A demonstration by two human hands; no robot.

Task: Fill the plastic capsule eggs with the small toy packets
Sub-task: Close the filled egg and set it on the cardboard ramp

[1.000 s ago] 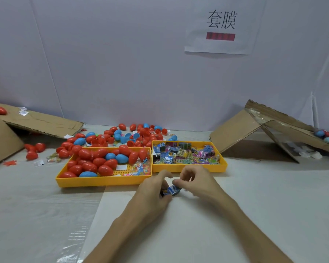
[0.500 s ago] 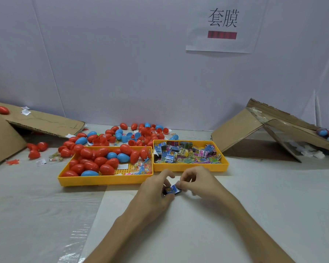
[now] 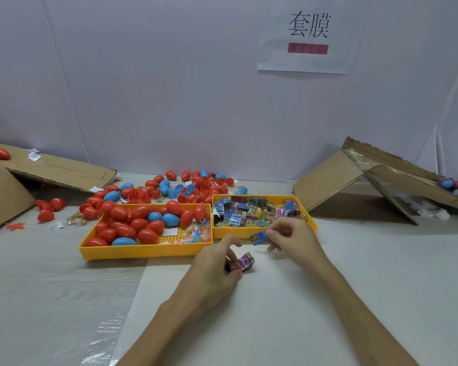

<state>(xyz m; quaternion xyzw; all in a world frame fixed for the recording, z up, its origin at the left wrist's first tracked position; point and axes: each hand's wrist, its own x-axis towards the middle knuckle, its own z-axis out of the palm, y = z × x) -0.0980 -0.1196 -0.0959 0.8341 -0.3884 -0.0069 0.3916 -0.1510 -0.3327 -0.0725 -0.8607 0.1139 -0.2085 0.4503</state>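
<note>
Head view: the left hand [image 3: 214,268] grips a small pink-and-black printed toy packet [image 3: 245,261] at the near centre of the white worktop [image 3: 354,286]. The right hand [image 3: 292,240] pinches a small blue printed toy packet [image 3: 259,237] beside the right yellow plastic tray [image 3: 233,233]. Red and blue plastic capsule eggs [image 3: 124,229] lie in the left yellow plastic tray [image 3: 143,250].

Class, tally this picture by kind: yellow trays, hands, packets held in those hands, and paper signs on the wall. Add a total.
Yellow trays: 2 (egg tray, packet tray)
Hands: 2 (left hand, right hand)
Held packets: 2 (pink packet, blue packet)
Wall sign: 1
Total: 7
</note>
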